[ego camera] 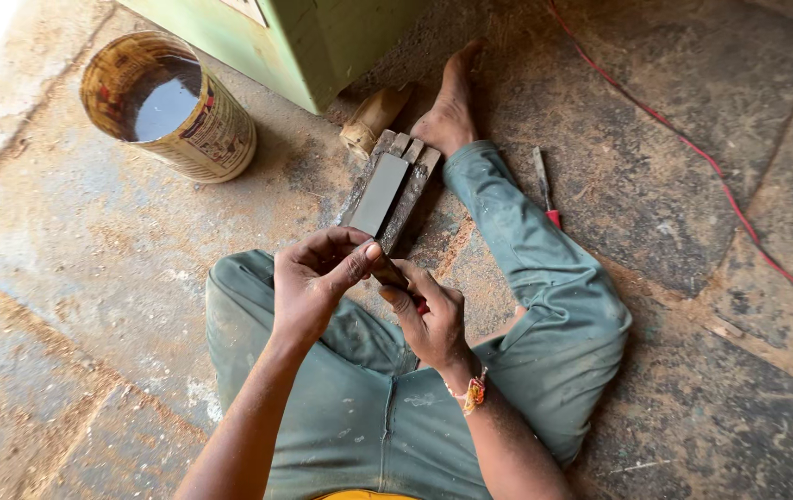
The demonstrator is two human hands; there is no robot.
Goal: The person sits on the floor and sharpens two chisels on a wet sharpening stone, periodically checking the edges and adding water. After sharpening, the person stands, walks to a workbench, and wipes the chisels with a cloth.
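I sit on a stone floor with my legs folded in green trousers. My left hand (318,278) and my right hand (429,319) meet over my lap, both closed on a small dark tool with a red handle (391,275); most of it is hidden by my fingers. Just beyond my hands a grey sharpening stone (380,193) lies in a weathered wooden holder (415,185) on the floor. My bare foot (452,102) rests beside the holder's far end.
A tin can (202,139) of dark liquid stands at the upper left. A green box (304,42) sits at the top. A chisel with a red handle (544,190) lies right of my leg. A red cord (693,148) crosses the floor. A pale wooden piece (370,118) lies by the box.
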